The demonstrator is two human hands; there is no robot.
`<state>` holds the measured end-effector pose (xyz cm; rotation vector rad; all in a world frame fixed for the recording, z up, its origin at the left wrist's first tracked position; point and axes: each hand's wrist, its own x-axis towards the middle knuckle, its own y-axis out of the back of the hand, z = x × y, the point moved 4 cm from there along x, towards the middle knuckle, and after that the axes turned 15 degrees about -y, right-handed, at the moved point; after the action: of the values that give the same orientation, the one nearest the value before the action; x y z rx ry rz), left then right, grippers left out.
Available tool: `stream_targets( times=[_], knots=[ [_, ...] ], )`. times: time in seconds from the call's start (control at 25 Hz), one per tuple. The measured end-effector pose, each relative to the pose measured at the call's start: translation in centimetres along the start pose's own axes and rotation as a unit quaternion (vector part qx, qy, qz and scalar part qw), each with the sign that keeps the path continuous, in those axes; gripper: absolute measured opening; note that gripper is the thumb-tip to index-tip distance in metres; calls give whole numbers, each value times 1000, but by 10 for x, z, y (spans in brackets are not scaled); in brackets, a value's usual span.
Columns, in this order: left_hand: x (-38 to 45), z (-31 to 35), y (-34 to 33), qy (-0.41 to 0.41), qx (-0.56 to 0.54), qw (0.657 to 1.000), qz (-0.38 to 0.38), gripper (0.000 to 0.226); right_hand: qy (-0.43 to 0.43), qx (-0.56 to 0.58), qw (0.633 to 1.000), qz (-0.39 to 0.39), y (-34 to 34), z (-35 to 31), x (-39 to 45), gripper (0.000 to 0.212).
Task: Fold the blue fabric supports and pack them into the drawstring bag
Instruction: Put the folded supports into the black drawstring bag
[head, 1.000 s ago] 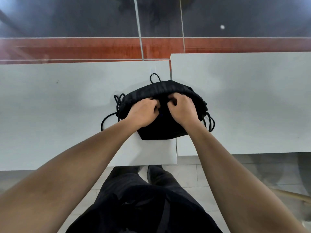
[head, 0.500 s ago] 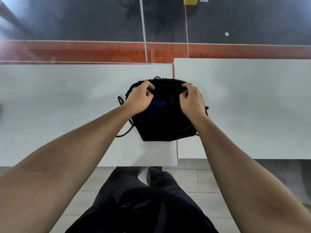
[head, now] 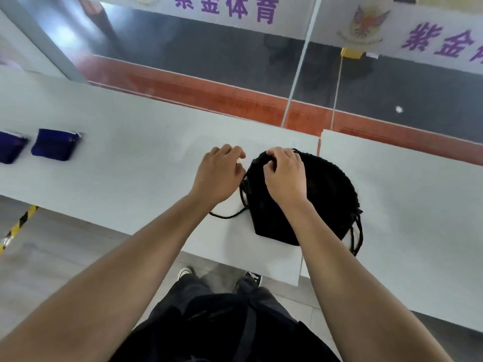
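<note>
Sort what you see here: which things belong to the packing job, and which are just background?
Part of the job:
black drawstring bag, gripped at its rim by the right hand
left hand, beside the bag
two folded blue supports and, far left on the table

Just lying about:
purple-lettered banner
yellow-black tape

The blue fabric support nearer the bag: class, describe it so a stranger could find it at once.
Start at the long white table and look far to the left of the black drawstring bag. Two folded blue supports lie there side by side. Yours is the right one, fully in view; its neighbour is cut by the frame edge.
</note>
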<state>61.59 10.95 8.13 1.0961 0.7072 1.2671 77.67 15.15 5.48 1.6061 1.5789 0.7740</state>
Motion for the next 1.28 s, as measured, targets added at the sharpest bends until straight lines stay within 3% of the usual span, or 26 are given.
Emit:
stream_targets(
  times=[0.16, 0.48, 0.8, 1.28],
  knots=[
    [-49, -51, 33, 77, 16, 997, 8, 37, 67, -25, 996, -44, -35, -66, -20, 38],
    [-193, -166, 106, 198, 24, 979, 49, 30, 155, -47, 981, -103, -133, -208, -114, 42],
    [-316, -264, 156, 236, 3, 971, 31, 29, 179, -49, 971, -148, -224, -330, -211, 40],
    [-325, -429, 189, 293, -9, 956, -3, 30, 195, -63, 960, -191, -338, -461, -176, 38]
  ],
)
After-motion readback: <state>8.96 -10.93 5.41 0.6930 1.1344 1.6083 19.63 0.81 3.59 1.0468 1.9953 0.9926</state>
